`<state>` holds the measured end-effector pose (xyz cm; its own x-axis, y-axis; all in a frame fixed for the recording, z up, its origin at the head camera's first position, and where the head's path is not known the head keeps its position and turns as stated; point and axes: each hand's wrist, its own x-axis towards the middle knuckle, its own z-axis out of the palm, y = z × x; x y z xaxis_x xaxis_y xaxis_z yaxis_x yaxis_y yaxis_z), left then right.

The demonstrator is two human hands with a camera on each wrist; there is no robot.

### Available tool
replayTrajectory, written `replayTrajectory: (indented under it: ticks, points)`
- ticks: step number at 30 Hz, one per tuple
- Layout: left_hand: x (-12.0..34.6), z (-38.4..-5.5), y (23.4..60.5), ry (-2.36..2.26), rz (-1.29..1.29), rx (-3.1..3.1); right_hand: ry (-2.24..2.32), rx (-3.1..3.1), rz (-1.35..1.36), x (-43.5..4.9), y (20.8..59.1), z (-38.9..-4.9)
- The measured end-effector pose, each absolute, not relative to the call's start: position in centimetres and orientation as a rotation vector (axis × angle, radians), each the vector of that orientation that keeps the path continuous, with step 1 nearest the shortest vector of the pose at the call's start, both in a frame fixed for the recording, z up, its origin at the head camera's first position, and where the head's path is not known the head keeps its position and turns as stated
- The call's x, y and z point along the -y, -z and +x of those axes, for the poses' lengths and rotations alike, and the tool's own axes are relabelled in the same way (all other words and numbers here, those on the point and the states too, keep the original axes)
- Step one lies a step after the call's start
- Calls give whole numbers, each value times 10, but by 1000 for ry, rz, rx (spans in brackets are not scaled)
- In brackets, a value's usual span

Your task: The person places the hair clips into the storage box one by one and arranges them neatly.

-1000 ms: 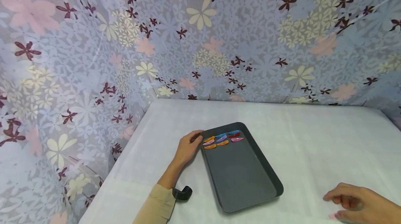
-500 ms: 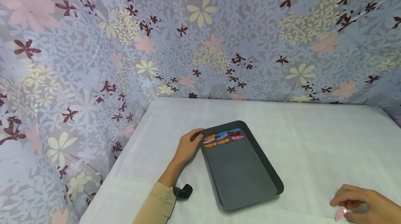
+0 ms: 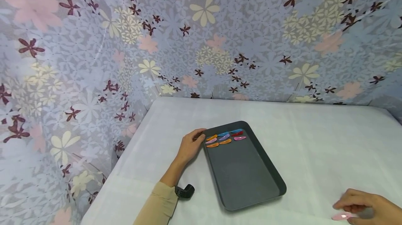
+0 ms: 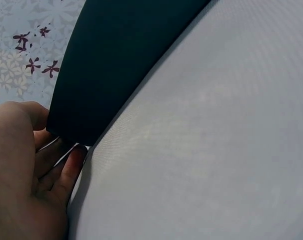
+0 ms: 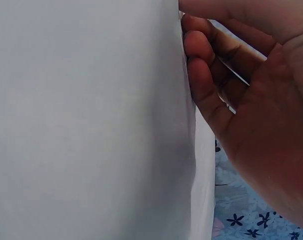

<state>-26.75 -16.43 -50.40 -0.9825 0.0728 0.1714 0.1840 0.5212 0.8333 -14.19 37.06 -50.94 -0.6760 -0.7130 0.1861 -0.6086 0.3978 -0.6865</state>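
Observation:
At the far left corner of a dark grey tray (image 3: 245, 172), my left hand (image 3: 188, 146) holds the rim; in the left wrist view its thumb and fingers (image 4: 73, 167) lie about the tray's corner (image 4: 86, 120). Several snap hair clips lie in rows at that end, among them an orange clip (image 3: 225, 141), a red clip (image 3: 237, 134) and a pink clip (image 3: 240, 138). Far to the right, low over the table, my right hand (image 3: 365, 205) pinches a light pink hair clip (image 3: 340, 216). The right wrist view shows its curled fingers (image 5: 199, 75), with the clip out of sight.
A white cloth covers the table (image 3: 329, 141). Behind it and on the left hangs a flowered curtain (image 3: 176, 50). The table's edge (image 5: 191, 190) shows beside the right hand in the right wrist view.
The right hand has shifted slightly right and come onto the light pink clip, which tilted up and now lies level by the fingertips. The left hand and tray have stayed in place.

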Motion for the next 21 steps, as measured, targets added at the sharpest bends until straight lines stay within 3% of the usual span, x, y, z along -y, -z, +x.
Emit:
replayTrajectory:
  ticks: [21]
  points:
    - [164, -268, 506, 1465, -208, 2646, 1172, -2554, -1369, -370, 521, -138]
